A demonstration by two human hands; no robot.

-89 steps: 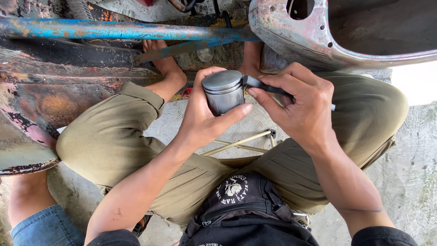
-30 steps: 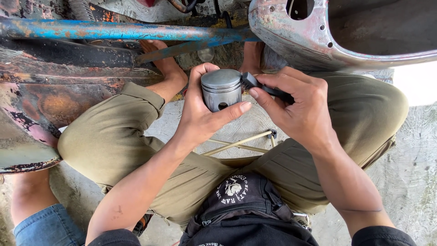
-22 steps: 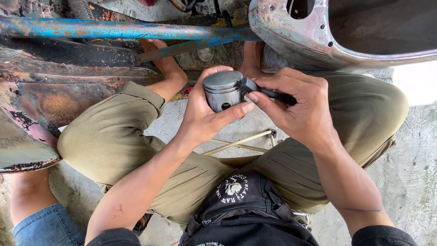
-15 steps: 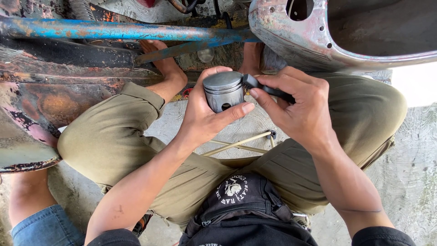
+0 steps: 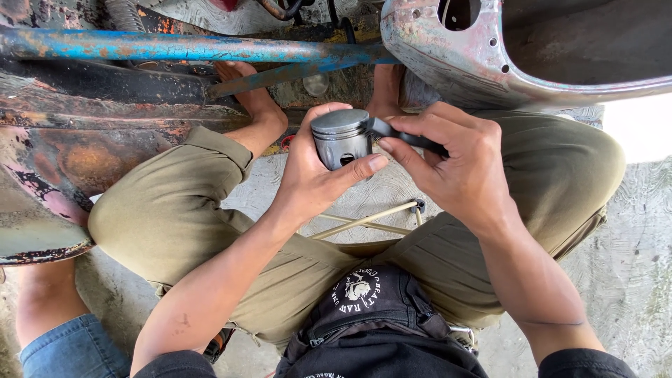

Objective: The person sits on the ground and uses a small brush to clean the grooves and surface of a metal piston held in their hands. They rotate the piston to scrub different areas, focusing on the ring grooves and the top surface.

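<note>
My left hand (image 5: pixel 315 175) grips a shiny metal piston (image 5: pixel 340 137), crown up, with the thumb under its skirt. My right hand (image 5: pixel 455 164) holds a black-handled tool (image 5: pixel 404 136) whose tip rests against the piston's right side near the top. Both hands are raised above my knees, which are in olive trousers (image 5: pixel 175 210). The tool's tip is partly hidden behind the piston and my fingers.
A rusty vehicle frame with a blue tube (image 5: pixel 175 45) runs across the top; a worn metal body shell (image 5: pixel 504 49) sits top right. A thin metal rod (image 5: pixel 364 220) lies on the concrete between my legs. Another person's leg in jeans (image 5: pixel 63 343) is at bottom left.
The piston has been tilted and turned slightly in my left hand while the tool stays pressed against its side. The hands remain in nearly the same place.
</note>
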